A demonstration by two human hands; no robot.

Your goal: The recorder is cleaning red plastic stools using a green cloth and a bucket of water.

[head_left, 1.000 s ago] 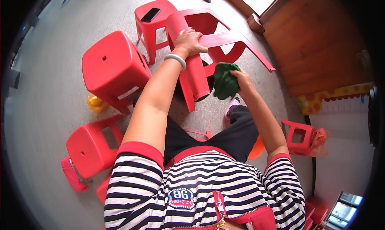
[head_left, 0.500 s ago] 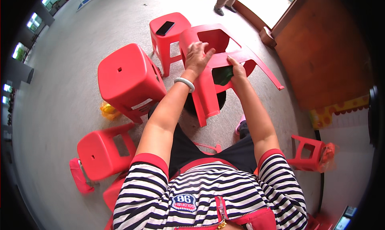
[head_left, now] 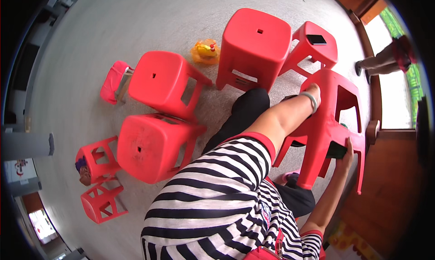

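Observation:
A red plastic stool stands tilted in front of me at the right, its leg openings facing right. My left hand is against its upper left edge, with a pale bangle on the wrist; the fingertips are mostly hidden. At the right side my right hand is closed on the rim of a leg opening, thumb outside. A dark green thing shows through that opening beside the right fingers; its kind is not clear.
A tall red stool stands ahead, beside another stool bearing a black phone. More stools cluster at the left. A yellow toy-like thing in an orange bag lies between them. A person stands by the doorway.
My view has swung left, so the surroundings appear farther right and more stools show at left. My left hand, fingers spread over the stool before, is now against its edge.

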